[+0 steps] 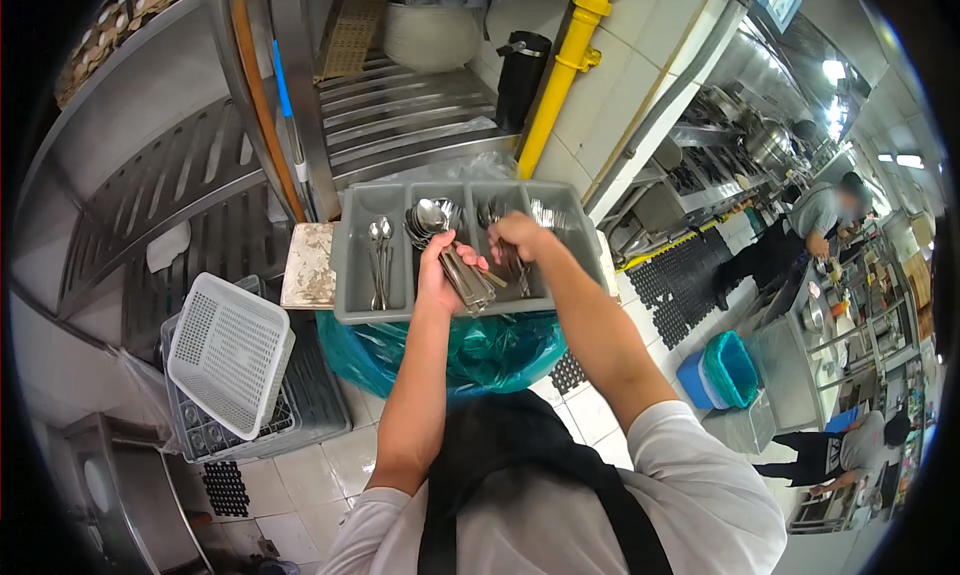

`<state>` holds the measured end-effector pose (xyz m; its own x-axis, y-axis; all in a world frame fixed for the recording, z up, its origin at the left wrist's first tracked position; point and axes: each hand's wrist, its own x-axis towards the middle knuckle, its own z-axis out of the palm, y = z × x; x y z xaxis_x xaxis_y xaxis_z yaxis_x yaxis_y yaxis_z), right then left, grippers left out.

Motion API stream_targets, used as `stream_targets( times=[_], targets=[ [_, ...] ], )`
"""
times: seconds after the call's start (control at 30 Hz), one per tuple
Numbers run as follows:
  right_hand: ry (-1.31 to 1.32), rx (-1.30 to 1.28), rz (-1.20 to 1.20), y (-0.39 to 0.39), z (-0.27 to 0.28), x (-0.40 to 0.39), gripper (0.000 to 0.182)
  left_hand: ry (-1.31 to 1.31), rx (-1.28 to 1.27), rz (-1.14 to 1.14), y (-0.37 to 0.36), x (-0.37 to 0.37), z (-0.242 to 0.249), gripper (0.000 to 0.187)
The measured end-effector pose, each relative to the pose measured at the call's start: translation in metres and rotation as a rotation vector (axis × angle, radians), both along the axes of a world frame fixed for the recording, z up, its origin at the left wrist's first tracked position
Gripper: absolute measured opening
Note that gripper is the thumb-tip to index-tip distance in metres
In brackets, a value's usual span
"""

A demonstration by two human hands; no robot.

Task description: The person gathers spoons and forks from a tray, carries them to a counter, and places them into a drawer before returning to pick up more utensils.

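Note:
A grey cutlery tray [348,265] with side-by-side compartments lies in front of me. My left hand [440,265] is closed around a bunch of spoons [430,215], bowls pointing away from me and handles slanting back over the tray's near part. Over the compartment to the right, my right hand [515,235] has its fingers closed on some cutlery [517,273]; its kind is partly hidden by the hand. A few small spoons [379,260] lie in the leftmost compartment. Forks [548,215] rest in the rightmost one.
Beneath the tray stands a bin lined with a green bag [480,355]. A white plastic basket [235,350] sits on stacked racks at left. Beyond the tray are a slatted metal shelf [400,110], a black flask [522,80] and a yellow pipe [565,75]. Two people work at right.

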<state>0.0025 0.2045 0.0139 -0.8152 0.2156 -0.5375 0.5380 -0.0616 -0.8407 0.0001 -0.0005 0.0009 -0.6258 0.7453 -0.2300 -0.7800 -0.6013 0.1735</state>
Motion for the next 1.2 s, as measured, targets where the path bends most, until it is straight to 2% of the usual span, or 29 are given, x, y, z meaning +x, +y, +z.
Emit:
stream_targets(
  times=[0.07, 0.13, 0.17, 0.2, 0.27, 0.3, 0.4, 0.43, 0.5, 0.53, 0.57, 0.67, 0.7, 0.8, 0.83, 0.93, 0.97, 1.07, 1.1, 1.2],
  targets=[
    [-0.004, -0.03, 0.053, 0.016, 0.027, 0.003, 0.007, 0.077, -0.025, -0.021, 0.0, -0.001, -0.003, 0.03],
    [-0.019, 0.054, 0.104, 0.035, 0.055, 0.008, 0.009, 0.036, -0.028, -0.022, 0.002, -0.004, -0.007, 0.032],
    [0.006, 0.155, 0.069, 0.032, 0.079, 0.016, 0.013, 0.037, -0.022, -0.02, 0.001, -0.004, -0.009, 0.032],
    [-0.039, 0.329, 0.134, 0.031, 0.101, 0.022, 0.009, 0.037, -0.016, -0.019, 0.002, -0.004, -0.01, 0.032],
    [-0.133, 0.672, 0.265, 0.036, 0.128, 0.034, 0.014, 0.037, -0.003, -0.02, 0.003, -0.004, -0.01, 0.032],
    [-0.068, 0.71, 0.15, 0.05, 0.11, 0.034, 0.02, 0.037, 0.004, -0.02, 0.003, -0.003, -0.008, 0.031],
    [-0.073, 0.881, 0.199, 0.078, 0.067, 0.035, 0.026, 0.062, 0.001, -0.016, 0.001, 0.001, 0.0, 0.03],
    [-0.216, 0.928, 0.237, 0.079, 0.058, 0.036, 0.032, 0.07, -0.002, -0.016, 0.001, 0.0, -0.002, 0.03],
    [-0.047, 1.295, 0.204, 0.093, -0.006, 0.039, 0.033, 0.07, 0.006, -0.015, 0.001, -0.001, -0.004, 0.029],
    [0.043, 1.474, 0.184, 0.08, -0.01, 0.048, 0.033, 0.064, 0.016, -0.014, 0.001, -0.002, -0.005, 0.029],
    [-0.068, 1.414, 0.135, 0.072, -0.01, 0.052, 0.038, 0.058, 0.025, -0.011, 0.001, -0.003, -0.006, 0.029],
    [-0.142, 1.231, 0.211, 0.07, 0.019, 0.06, 0.048, 0.061, -0.009, -0.02, -0.001, -0.001, -0.003, 0.028],
    [-0.072, 1.27, 0.21, 0.079, 0.022, 0.064, 0.053, 0.061, -0.001, -0.02, 0.001, 0.0, -0.005, 0.03],
    [-0.246, 0.88, 0.108, 0.066, 0.072, 0.081, 0.051, 0.053, 0.022, -0.015, 0.001, -0.004, -0.007, 0.033],
    [-0.117, 0.752, 0.036, 0.064, 0.067, 0.091, 0.051, 0.037, 0.025, -0.017, 0.0, -0.003, -0.007, 0.033],
    [-0.099, 0.599, 0.003, 0.058, 0.05, 0.104, 0.058, 0.057, 0.022, -0.024, 0.0, -0.002, -0.006, 0.031],
    [-0.074, 0.681, 0.013, 0.068, 0.025, 0.101, 0.063, 0.063, 0.026, -0.028, 0.0, -0.003, -0.006, 0.031],
    [-0.026, 0.736, -0.045, 0.056, 0.005, 0.103, 0.069, -0.005, 0.056, -0.047, -0.001, 0.002, -0.002, 0.03],
    [-0.034, 0.572, -0.037, 0.055, 0.011, 0.102, 0.074, -0.011, 0.056, -0.042, 0.0, 0.001, -0.003, 0.029],
    [-0.129, 0.579, -0.081, 0.042, 0.029, 0.1, 0.078, -0.006, 0.048, -0.027, 0.001, -0.001, -0.005, 0.029]
  ],
)
